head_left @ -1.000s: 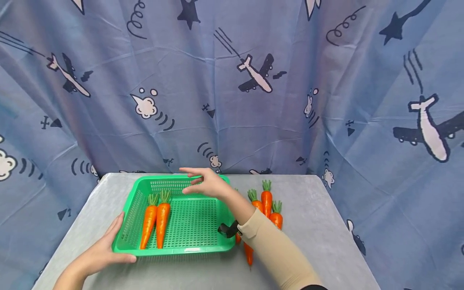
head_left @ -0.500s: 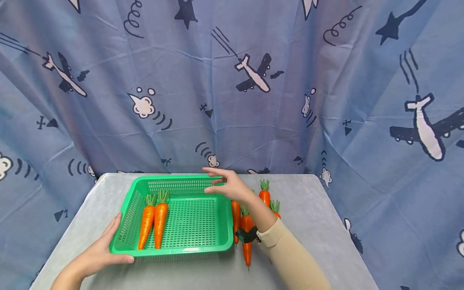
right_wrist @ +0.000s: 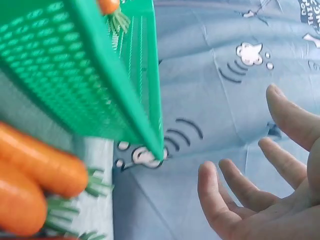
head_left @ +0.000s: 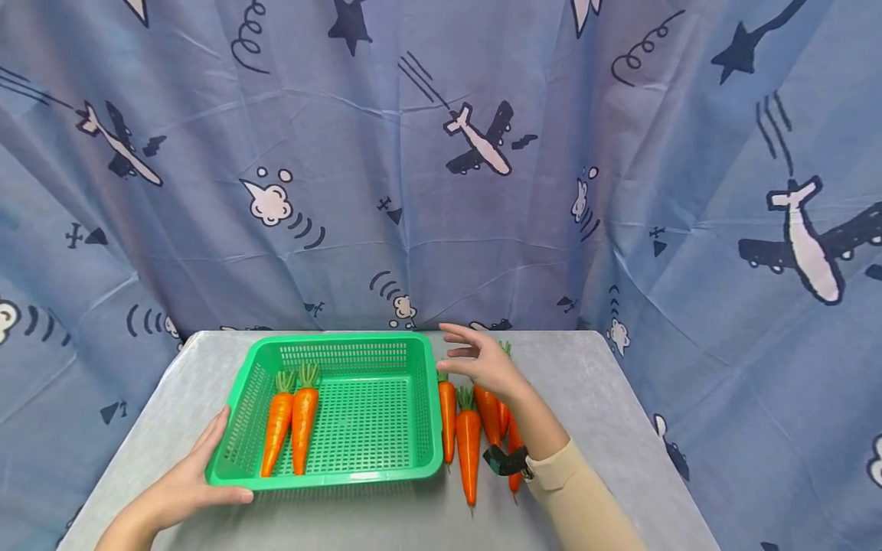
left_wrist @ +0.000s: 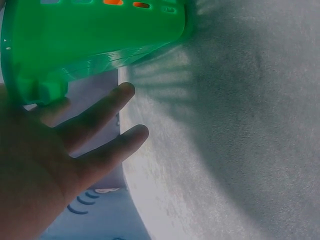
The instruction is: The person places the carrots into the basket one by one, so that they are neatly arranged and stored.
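Note:
A green plastic basket [head_left: 365, 419] stands on the table with two orange carrots [head_left: 305, 425] lying side by side at its left. At the basket's front left corner, my left hand [head_left: 181, 480] touches the rim; in the left wrist view, two of its fingers stretch out straight below the basket wall [left_wrist: 110, 35]. Several more carrots [head_left: 468, 448] lie to the right of the basket. Over their leafy ends hovers my right hand [head_left: 491, 367], holding nothing, its fingers spread and slightly bent. My right hand and forearm hide parts of these carrots.
A grey cloth-like surface covers the table [head_left: 606, 459]. Blue curtains [head_left: 358, 191] printed with planes and stars hang behind it and along both sides. A black strap [head_left: 506, 461] sits on the right wrist, at the end of a beige sleeve [head_left: 586, 497].
My right hand has moved right, from above the basket to above the carrots beside it. My left hand stays at the basket corner, and the two carrots inside lie as before.

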